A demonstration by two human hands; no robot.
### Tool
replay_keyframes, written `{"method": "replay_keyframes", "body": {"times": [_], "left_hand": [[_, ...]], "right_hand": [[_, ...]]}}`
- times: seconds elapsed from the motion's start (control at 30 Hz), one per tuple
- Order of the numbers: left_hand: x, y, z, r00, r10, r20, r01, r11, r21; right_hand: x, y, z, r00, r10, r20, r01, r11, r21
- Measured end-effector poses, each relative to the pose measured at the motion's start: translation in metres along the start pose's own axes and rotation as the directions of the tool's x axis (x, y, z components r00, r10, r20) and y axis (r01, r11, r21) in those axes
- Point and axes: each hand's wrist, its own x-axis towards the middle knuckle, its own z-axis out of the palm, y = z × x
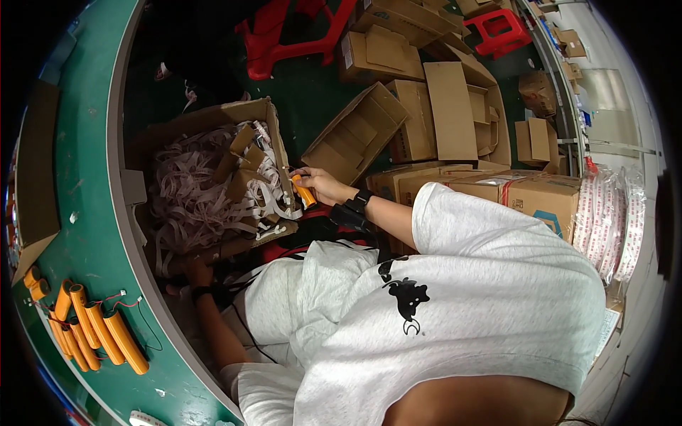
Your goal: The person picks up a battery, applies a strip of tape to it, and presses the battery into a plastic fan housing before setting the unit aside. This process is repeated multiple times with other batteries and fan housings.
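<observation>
My right hand is closed around an orange cylinder that looks like a wrapped battery pack, held at the near right edge of a cardboard box. Inside that box lies a tangled heap of pale paper strips, with some cardboard scraps on top. My left hand is low beside the box's near edge, in shadow under the table rim; its fingers cannot be made out. Black bands circle both wrists.
On the green table at left lie several orange battery packs with thin wires. Beyond the box are cardboard cartons and red stools. Rolls of printed tape in plastic stand at right. Another person's foot shows at the far side.
</observation>
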Motion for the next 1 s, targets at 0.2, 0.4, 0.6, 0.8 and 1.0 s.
{"method": "replay_keyframes", "body": {"times": [0.2,0.4,0.6,0.8,1.0], "left_hand": [[-0.004,-0.092,0.022,0.894,-0.170,-0.416,0.443,0.486,0.753],[0.017,-0.056,0.034,0.851,-0.157,-0.501,0.381,0.840,0.385],[0.010,-0.038,0.035,0.783,-0.015,-0.622,0.322,0.865,0.385],[-0.018,-0.082,0.001,0.640,0.059,-0.766,0.019,0.996,0.092],[-0.018,-0.070,0.008,0.604,-0.294,-0.741,0.100,0.950,-0.295]], "right_hand": [[-0.003,0.003,0.012,0.999,-0.005,0.034,0.004,1.000,0.001],[-0.004,0.000,0.000,1.000,-0.017,0.003,0.017,1.000,0.003],[-0.002,0.000,-0.002,1.000,-0.012,-0.007,0.012,1.000,-0.026],[0.004,0.008,0.009,0.998,0.031,0.053,-0.030,0.999,-0.026],[0.004,0.009,0.015,0.997,0.033,0.065,-0.029,0.998,-0.063]]}}
